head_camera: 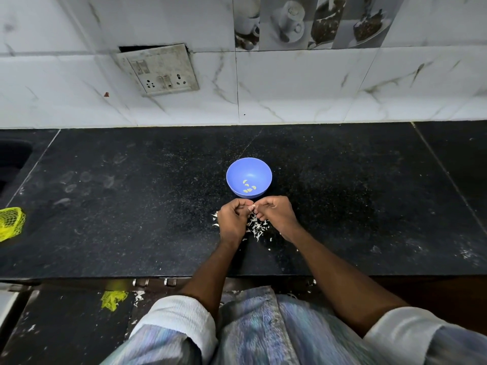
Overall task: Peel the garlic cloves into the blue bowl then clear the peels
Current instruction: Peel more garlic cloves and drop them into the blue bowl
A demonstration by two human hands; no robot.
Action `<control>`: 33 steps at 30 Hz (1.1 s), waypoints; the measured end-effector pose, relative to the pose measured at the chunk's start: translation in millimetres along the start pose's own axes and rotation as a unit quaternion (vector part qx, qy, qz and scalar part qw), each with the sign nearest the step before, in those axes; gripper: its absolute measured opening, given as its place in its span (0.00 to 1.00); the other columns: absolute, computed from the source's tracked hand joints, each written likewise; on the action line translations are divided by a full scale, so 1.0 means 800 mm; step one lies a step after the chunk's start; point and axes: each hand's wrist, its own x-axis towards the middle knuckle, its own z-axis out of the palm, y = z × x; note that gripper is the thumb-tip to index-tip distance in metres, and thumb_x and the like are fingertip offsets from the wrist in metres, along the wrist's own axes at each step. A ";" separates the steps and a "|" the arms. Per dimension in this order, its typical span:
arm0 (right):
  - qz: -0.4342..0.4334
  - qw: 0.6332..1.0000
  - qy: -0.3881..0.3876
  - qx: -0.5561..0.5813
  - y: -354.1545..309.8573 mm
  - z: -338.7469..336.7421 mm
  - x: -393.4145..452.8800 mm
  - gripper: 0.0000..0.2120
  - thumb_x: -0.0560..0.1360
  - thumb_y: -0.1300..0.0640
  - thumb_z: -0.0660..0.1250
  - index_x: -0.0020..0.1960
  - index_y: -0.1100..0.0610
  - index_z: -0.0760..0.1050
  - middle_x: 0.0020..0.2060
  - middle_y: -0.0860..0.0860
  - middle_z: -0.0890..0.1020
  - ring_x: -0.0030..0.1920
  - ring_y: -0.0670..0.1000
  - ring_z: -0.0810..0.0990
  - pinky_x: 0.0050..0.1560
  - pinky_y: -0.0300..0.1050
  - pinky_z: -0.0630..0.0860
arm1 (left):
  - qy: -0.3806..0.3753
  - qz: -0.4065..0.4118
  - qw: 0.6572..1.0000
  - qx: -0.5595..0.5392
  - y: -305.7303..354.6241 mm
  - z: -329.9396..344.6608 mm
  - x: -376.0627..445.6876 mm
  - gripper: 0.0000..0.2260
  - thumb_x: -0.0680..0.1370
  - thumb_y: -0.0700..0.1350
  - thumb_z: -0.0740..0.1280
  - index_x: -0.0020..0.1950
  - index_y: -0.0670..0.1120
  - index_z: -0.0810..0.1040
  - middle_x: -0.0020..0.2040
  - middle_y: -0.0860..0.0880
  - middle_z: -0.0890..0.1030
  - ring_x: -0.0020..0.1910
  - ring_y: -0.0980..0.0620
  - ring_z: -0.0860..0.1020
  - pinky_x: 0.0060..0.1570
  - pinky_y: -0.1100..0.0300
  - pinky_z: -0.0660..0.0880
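I see left hand (232, 219) and right hand (274, 212) pinching one garlic clove (251, 206) mid-worktop (131, 206), over peels (257, 227), beside blue bowl (249, 169).

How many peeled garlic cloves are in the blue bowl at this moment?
5 peeled garlic cloves, clustered on the near right of the blue bowl's floor: two farther back, three nearer the hands. The near wall may hide more.

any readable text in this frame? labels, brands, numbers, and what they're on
None readable.
Socket plate: switches and sockets only, no legible marking.
Picture tiles: cups and food images, no words visible.
Blue bowl: plain, no label.
Yellow net bag: no tag in view.
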 end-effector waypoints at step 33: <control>-0.036 0.986 -0.040 -0.156 0.005 0.004 0.012 0.07 0.80 0.60 0.63 0.47 0.51 0.78 0.36 0.45 0.82 0.39 0.47 0.82 0.40 0.45 0.78 | 0.003 0.048 0.996 0.072 -0.002 -0.007 0.004 0.09 0.77 0.35 0.75 0.48 0.49 0.89 0.41 0.58 0.87 0.41 0.60 0.84 0.45 0.61 0.81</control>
